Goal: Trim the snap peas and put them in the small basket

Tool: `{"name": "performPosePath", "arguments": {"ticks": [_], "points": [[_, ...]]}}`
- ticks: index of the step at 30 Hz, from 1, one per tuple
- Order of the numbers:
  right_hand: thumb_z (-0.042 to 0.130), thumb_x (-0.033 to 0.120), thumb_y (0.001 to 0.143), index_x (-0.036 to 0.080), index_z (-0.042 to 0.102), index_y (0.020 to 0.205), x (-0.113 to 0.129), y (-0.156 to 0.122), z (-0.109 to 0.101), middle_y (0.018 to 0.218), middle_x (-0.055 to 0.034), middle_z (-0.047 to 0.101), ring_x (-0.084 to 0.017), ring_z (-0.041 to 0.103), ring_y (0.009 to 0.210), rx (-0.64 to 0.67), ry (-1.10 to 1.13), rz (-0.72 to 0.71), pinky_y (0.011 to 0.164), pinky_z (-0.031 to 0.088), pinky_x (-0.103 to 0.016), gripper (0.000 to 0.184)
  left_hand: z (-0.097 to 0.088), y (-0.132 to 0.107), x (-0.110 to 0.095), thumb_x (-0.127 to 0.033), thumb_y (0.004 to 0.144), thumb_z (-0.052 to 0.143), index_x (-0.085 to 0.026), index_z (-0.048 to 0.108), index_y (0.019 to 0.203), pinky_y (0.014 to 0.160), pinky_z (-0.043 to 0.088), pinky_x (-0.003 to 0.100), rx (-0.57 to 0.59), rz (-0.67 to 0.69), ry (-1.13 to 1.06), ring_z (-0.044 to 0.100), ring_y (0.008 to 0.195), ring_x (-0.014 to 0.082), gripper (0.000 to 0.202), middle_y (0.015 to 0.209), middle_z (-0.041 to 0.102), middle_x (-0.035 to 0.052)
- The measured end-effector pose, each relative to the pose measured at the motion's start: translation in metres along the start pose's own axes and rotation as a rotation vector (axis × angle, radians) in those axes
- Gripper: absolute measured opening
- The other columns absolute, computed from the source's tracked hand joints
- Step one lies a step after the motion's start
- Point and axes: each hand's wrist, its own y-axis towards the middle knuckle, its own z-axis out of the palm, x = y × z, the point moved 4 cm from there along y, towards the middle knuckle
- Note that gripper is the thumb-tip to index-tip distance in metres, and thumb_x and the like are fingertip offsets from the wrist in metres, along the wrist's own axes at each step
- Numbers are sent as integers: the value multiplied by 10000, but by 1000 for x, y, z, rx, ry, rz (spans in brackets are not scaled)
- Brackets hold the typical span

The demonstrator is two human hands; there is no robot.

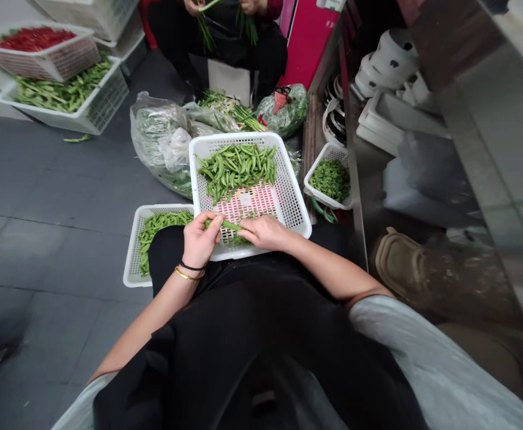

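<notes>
A green pea pod [229,225] spans the gap between my two hands, over the near part of a white perforated basket [293,203] on my lap. My left hand [202,236] pinches one end of the pod between thumb and finger. At the other end, the fingers of my right hand [265,232] are closed on it. A heap of pea pods [238,167] fills the far half of the basket, and small green bits lie near my hands. Beside my left leg, a second white basket [131,263] holds more green pods [158,230].
Plastic bags of greens [158,134] lie beyond the basket. Another person [225,30] sits opposite, holding green stalks. A small basket of chopped greens [330,179] stands right, by a metal shelf [355,197] with white containers. Stacked baskets [82,113] stand far left on the tiled floor [64,197].
</notes>
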Motion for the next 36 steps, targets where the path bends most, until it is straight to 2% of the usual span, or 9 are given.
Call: {"name": "performPosePath", "arguments": {"ticks": [3,7,11,16,19,21,29,33,36], "points": [[442,334,913,149,600,770,0,2,4,635,-2,608,-109,545,594,106,208,-60,611,363,-212,281,-2,-2,-3,-343,759,672,-139,630,784,399,295,179,103,-26,3,398,399,54,210,536,574,-10],[421,385,921,139,592,776,-4,-3,-5,480,52,527,-86,536,486,316,607,-54,571,381,-186,333,8,-11,-1,-339,746,682,-129,615,760,383,293,171,548,-237,-3,401,396,48,221,646,670,54],[490,326,888,143,620,751,4,2,-2,470,63,521,-69,507,467,499,534,-125,559,349,-176,263,25,-21,6,-343,736,688,-125,604,745,338,244,155,854,-411,-72,383,332,48,234,499,611,25],[468,286,896,140,637,689,-14,13,-6,598,12,590,-82,498,571,173,174,32,599,317,-201,304,9,6,21,-376,789,603,-139,552,740,301,243,153,175,-345,-295,425,316,64,247,499,593,5],[549,359,849,163,670,778,-41,13,5,681,-6,641,-111,549,630,434,66,47,618,343,-214,241,-13,20,27,-360,777,583,-146,505,700,333,356,177,-132,-280,-372,567,434,119,241,620,656,52],[634,467,765,170,673,914,-68,22,11,800,-47,676,-165,593,717,545,-74,133,636,374,-241,335,-18,25,32,-330,746,589,-147,504,709,348,392,195,-97,-332,-406,612,497,154,205,662,671,70],[372,241,932,74,504,1193,-148,118,34,1170,-211,571,-243,592,997,108,-406,521,823,431,-332,336,11,10,42,-225,709,642,-140,611,868,311,244,149,365,-612,-660,336,331,50,183,467,440,-55],[343,222,932,90,548,1108,-157,115,33,1128,-188,598,-243,602,978,13,-353,498,831,437,-346,300,8,3,51,-225,732,668,-126,635,844,311,139,123,334,-721,-618,177,318,23,153,419,189,-118],[411,236,897,119,582,967,-143,86,21,989,-136,654,-208,617,919,-198,-135,437,837,447,-334,219,10,3,56,-254,710,693,-101,643,819,316,130,132,302,-745,-556,195,327,12,194,434,292,-100]]}}
